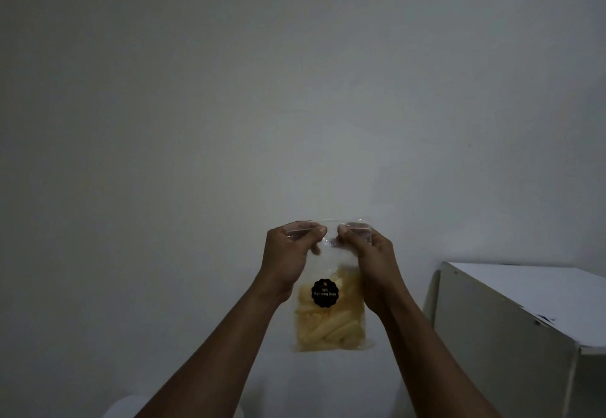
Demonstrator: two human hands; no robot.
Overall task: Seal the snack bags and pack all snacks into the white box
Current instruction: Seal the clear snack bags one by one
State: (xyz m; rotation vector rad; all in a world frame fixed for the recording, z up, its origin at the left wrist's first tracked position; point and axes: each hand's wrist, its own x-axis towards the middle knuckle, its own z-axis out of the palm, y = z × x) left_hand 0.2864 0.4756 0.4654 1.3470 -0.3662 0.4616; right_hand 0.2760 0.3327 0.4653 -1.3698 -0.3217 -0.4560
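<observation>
A clear zip snack bag (331,326) hangs upright in the air in front of a plain wall. It holds yellow potato sticks in its lower half and bears a round black label. My left hand (288,257) pinches the left part of the bag's top strip. My right hand (367,253) pinches the right part of the same strip. The thumbs nearly meet at the middle of the strip. Whether the zip is closed cannot be told. A white box (524,306) stands low at the right, below the bag's height.
A pale rounded object (121,409) shows at the bottom left edge, mostly cut off. The grey-white wall fills the rest of the view. The room is dim.
</observation>
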